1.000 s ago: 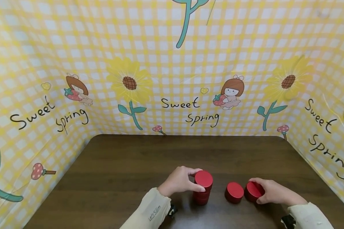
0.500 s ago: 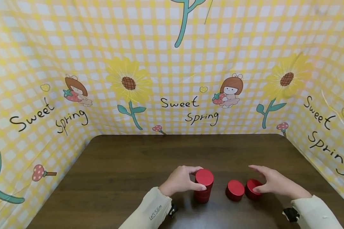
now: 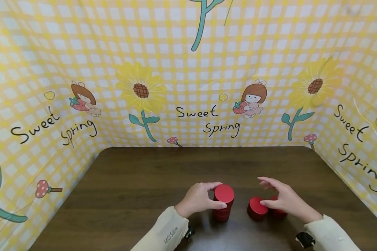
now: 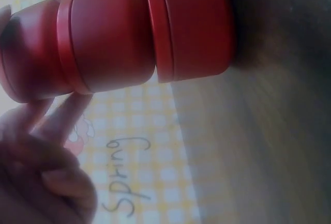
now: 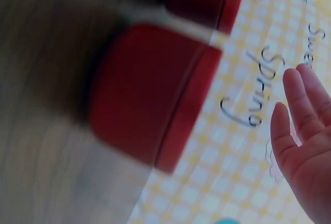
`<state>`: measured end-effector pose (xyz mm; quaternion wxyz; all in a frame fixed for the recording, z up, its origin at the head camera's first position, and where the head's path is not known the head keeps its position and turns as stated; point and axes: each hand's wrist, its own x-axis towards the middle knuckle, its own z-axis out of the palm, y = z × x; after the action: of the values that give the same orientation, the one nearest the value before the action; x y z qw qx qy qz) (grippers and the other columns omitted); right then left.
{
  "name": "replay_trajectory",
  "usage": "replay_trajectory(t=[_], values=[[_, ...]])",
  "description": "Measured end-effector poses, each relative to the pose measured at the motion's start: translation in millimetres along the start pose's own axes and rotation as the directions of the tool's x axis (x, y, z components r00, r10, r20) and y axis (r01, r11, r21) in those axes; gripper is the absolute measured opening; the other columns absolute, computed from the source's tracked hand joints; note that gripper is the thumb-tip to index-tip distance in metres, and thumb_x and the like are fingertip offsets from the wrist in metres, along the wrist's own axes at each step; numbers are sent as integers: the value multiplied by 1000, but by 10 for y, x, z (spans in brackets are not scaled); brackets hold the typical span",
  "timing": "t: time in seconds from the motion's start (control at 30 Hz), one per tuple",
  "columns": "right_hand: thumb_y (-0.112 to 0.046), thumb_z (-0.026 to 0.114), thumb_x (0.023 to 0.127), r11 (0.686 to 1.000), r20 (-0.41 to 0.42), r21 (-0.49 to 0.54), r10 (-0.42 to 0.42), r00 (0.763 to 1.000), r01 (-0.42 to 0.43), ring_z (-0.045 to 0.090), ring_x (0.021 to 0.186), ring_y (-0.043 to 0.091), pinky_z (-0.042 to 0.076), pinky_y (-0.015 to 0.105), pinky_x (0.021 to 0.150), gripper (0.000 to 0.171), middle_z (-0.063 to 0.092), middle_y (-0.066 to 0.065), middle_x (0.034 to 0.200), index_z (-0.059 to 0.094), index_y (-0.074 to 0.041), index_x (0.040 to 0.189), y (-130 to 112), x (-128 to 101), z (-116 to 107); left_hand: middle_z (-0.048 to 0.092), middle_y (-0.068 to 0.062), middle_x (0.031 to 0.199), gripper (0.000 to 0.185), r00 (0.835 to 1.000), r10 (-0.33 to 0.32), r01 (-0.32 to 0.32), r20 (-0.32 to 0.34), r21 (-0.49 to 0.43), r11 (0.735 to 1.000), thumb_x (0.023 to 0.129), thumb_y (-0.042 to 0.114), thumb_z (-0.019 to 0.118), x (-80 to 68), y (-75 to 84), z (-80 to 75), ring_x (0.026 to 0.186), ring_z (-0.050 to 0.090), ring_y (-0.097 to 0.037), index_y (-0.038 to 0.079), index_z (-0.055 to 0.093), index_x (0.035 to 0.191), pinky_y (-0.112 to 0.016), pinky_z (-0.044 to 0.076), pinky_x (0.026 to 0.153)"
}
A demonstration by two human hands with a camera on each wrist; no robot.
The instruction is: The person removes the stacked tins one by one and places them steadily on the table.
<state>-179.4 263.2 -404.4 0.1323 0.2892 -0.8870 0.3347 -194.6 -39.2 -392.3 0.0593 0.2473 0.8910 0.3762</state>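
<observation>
While the left hand [image 3: 197,200] curls its fingers and thumb round the stack of round red lidded tins [image 3: 223,204] on the dark wooden table [image 3: 138,188], seemingly to steady it, the right hand [image 3: 281,198] hovers spread and empty over two loose red tins [image 3: 256,208] just beside the stack.

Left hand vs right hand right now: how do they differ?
The left hand grips the top of the red tin stack; the right hand holds nothing. The left hand's fingers are curled round the tin; the right hand's are spread and straight, over two single tins. Both wear cream sleeves over the brown table.
</observation>
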Motion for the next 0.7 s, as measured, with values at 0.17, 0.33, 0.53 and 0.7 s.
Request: replay_trajectory(t=[0.17, 0.33, 0.53, 0.7], values=[[-8, 81, 74, 996, 1, 80, -28, 1000, 27, 60, 88, 11, 49, 31, 67, 64, 63, 10, 106, 51, 3, 129, -34, 27, 137, 66, -5, 120, 70, 1000, 17, -17, -14, 10, 1000, 73, 41, 82, -17, -38, 0, 109, 60, -18, 12, 58, 133, -39, 47, 90], [-4, 82, 71, 992, -37, 100, -77, 996, 81, 61, 80, 13, 49, 30, 71, 67, 63, 13, 105, 50, 4, 129, -99, 57, 259, 66, -3, 119, 71, 999, 39, -39, -14, -23, 999, 74, 38, 82, -41, -110, -13, 112, 59, -17, 10, 57, 135, -42, 45, 93], [-4, 80, 72, 983, -45, 176, -43, 998, 51, 60, 79, 14, 51, 29, 65, 65, 61, 15, 108, 50, 3, 129, -250, 129, 395, 68, 0, 113, 69, 998, 57, -56, 12, -92, 994, 73, 33, 84, -33, -189, -2, 107, 60, -13, 8, 59, 132, -45, 44, 94], [-4, 79, 72, 975, -51, 221, -7, 999, 18, 60, 76, 18, 50, 29, 59, 63, 60, 18, 108, 51, 2, 129, -362, 168, 523, 68, -2, 113, 72, 998, 60, -59, 5, -95, 994, 73, 32, 84, -25, -224, 39, 106, 61, -13, 6, 56, 134, -45, 44, 94]])
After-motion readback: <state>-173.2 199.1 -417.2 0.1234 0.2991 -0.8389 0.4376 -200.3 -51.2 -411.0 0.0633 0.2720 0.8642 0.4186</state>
